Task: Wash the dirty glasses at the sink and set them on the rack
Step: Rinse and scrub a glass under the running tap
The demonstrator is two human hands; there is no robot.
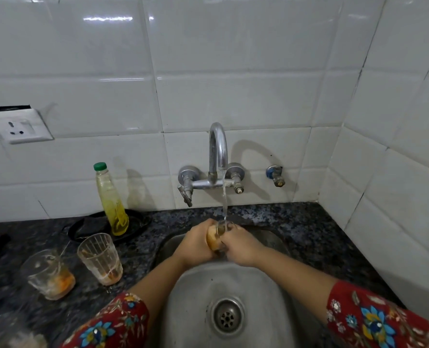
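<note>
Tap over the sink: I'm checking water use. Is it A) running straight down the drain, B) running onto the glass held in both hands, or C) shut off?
B: a stream falls from the tap onto the glass gripped by the left hand and right hand above the sink.

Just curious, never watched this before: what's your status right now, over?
Left hand, right hand both grip one glass under running tap, over sink. Two dirty glasses wait on counter. Rack not in view. Nothing blocking.
</note>
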